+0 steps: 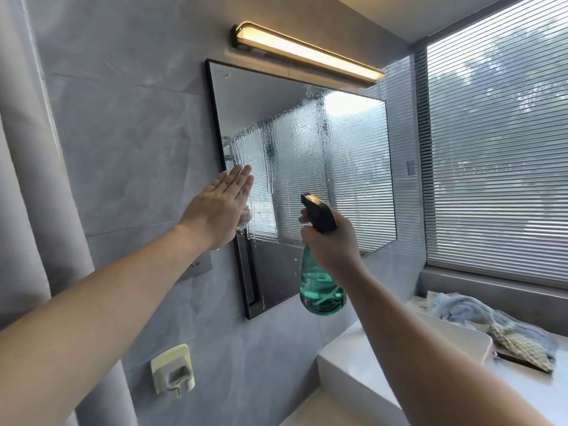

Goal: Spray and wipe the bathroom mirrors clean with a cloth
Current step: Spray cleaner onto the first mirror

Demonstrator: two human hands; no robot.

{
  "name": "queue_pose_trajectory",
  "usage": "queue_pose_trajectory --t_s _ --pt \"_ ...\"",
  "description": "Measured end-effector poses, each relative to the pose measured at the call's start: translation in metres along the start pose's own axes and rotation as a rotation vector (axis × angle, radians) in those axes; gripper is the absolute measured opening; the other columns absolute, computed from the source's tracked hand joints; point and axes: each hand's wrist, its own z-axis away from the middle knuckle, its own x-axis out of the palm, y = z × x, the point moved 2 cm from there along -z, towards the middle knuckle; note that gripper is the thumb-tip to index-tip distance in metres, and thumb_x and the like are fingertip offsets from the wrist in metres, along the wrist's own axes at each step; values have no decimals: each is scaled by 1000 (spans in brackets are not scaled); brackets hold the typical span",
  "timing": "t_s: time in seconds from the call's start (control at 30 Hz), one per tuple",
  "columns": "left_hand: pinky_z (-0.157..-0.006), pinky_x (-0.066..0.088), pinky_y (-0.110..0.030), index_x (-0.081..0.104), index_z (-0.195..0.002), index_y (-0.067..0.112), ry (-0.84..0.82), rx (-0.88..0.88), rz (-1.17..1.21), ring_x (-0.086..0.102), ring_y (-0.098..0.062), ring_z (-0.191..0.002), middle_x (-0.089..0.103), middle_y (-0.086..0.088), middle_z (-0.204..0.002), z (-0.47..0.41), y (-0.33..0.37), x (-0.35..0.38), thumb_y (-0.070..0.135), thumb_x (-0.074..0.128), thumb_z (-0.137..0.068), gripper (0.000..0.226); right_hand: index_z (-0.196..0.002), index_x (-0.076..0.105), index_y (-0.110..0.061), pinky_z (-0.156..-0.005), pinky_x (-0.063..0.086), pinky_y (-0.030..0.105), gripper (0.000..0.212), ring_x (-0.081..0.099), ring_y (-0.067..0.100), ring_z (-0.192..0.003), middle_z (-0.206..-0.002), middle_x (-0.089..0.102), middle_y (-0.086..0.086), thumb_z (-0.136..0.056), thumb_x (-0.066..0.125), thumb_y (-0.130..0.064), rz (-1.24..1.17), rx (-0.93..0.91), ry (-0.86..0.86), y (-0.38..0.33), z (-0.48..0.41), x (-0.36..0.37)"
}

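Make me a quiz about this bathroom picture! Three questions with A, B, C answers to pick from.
1. Where is the blue cloth?
A) hanging on the wall hook
B) on the white counter by the window
C) draped over the lamp

2. What colour is the body of the spray bottle?
A) green
B) red
C) yellow

3. How is the mirror?
A) dry and spotless
B) cracked
C) wet with drips

Answers:
1 B: the cloth lies crumpled on the counter beside the window.
2 A: the bottle held in the right hand is see-through green below its black top.
3 C: streaks of liquid run down the glass.
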Motion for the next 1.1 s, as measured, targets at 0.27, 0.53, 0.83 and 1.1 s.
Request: queue_pose_trajectory --t_s 0.27,0.53,0.83,1.1 --pt "-129 -4 -38 0 -161 3 -75 -34 54 -11 -25 -157 -13 -11 -168 3 2 2 23 35 -101 72 -82 63 -27 -66 55 45 5 56 18 -62 -62 61 -10 -85 65 -31 105 -7 19 18 15 7" --pt "-129 -2 -39 1 -161 3 -106 -20 88 -10 -25 -158 -10 -12 -169 7 4 8 39 -8 -82 87 -79 64 -20 -62 50 39 11 55 18 -60 -64 63 -2 -87 68 -26 98 4 -5 33 25 6" --pt "-129 1 -40 6 -161 2 -122 0 98 -4 -26 -158 -4 -13 -169 11 14 9 39 -7 -82 88 -82 64 -25 -74 52 38 7 62 17 -72 -69 66 -15 -79 61 -31 287 116 -31 67 41 4" --pt "-129 -2 -39 2 -161 3 -150 2 81 -7 -26 -158 -9 -12 -169 14 24 16 36 0 -88 80 -83 72 -35 -79 60 41 15 70 17 -80 -76 73 -15 -76 64 -24 237 175 -119 86 61 3"
